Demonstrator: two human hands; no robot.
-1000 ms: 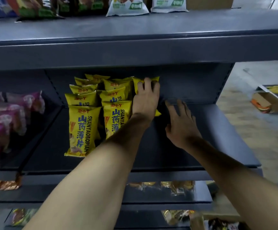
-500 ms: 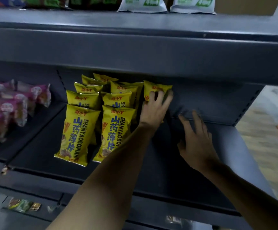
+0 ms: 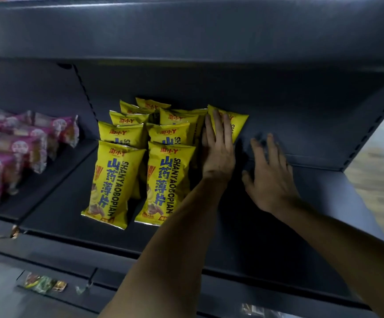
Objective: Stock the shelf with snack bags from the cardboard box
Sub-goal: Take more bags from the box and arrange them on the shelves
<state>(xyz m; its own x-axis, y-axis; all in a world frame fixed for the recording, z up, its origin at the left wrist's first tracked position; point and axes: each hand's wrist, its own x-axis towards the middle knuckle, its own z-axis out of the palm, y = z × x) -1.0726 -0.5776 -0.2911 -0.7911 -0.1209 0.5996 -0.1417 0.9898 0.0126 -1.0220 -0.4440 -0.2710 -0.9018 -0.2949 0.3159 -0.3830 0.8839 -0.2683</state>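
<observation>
**Operator:** Two hands are working inside the bay. Left hand (image 3: 218, 150): fingers (image 3: 226, 127) are lying straight and close together, pressing flat against the rearmost yellow bag (image 3: 238, 126) at the right end of the group. No curl, no pinch. Right hand (image 3: 270, 177): fingers (image 3: 272, 148) are spreading wide and relaxed, holding nothing, palm facing down over the bare dark shelf deck (image 3: 301, 226). Contact with the deck cannot be confirmed.

**Inspector:** Where are the snack bags sitting, and what is legible?

**Operator:** Yellow snack bags (image 3: 117, 182) are standing in two overlapping rows at the left-centre of the deck, leaning back toward the rear panel (image 3: 301, 115). The front bag of the right-hand row (image 3: 165, 182) is showing "SHANYAOBOPIAN" in blue capitals running down its face, beside large blue Chinese characters; a small red logo is printing across the top seam. The pressed bag is forming a third row, just beside the second, with the left hand covering most of its print.

**Inspector:** Obstructions?

**Operator:** Rear bags are showing only their top edges. Pink-wrapped packs (image 3: 21, 148) in the adjoining bay at left are blurring; their round white labels are not readable. Small wrapped items (image 3: 45, 283) on the lower level are too blurred to identify. The cardboard box is lying outside the view. Both forearms are running out of frame at the bottom.
</observation>
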